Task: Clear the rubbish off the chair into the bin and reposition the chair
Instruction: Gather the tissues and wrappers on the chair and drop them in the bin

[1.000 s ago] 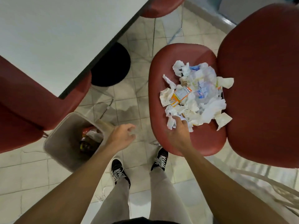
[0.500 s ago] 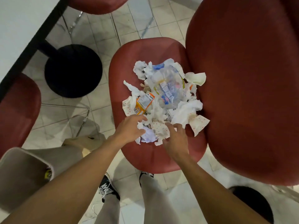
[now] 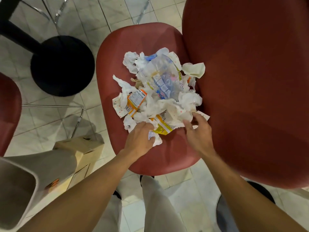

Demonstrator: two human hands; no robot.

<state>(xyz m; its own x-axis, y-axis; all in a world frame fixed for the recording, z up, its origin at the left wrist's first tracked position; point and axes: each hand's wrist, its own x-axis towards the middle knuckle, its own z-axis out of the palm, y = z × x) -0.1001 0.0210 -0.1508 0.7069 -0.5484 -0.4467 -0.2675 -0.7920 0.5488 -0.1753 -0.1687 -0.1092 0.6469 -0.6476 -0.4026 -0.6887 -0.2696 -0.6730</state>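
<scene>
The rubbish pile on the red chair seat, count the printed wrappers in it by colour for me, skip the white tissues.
Orange wrapper with a nutrition label: 1
Yellow wrapper: 1
Clear plastic bag with blue print: 1
Total: 3, though crumpled tissues may hide more.

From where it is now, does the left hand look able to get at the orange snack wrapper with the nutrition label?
Probably yes: the left hand grips a tissue just short of the orange wrapper, with only loose tissues between.
</scene>
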